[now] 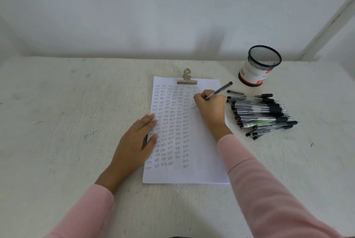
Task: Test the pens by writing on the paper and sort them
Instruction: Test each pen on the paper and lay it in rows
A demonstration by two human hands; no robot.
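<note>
White paper [199,153] under the bulldog clip [187,79]: my left hand [138,141] lies flat on its left edge, steadying it. Right hand [210,105] grips a pen [219,90], writing near the clip; pen pile [261,114] waits right of the sheet.

You have a pale, scuffed tabletop [67,122] in front of you, meeting a plain grey wall [134,11] at its far edge. Beyond your writing hand, up and to its right, a black mesh cup [259,65] with a white and red label stands tilted. Just beyond and left of that hand sits a metal bulldog clip [187,78]. A white post [330,24] slants at far right.
</note>
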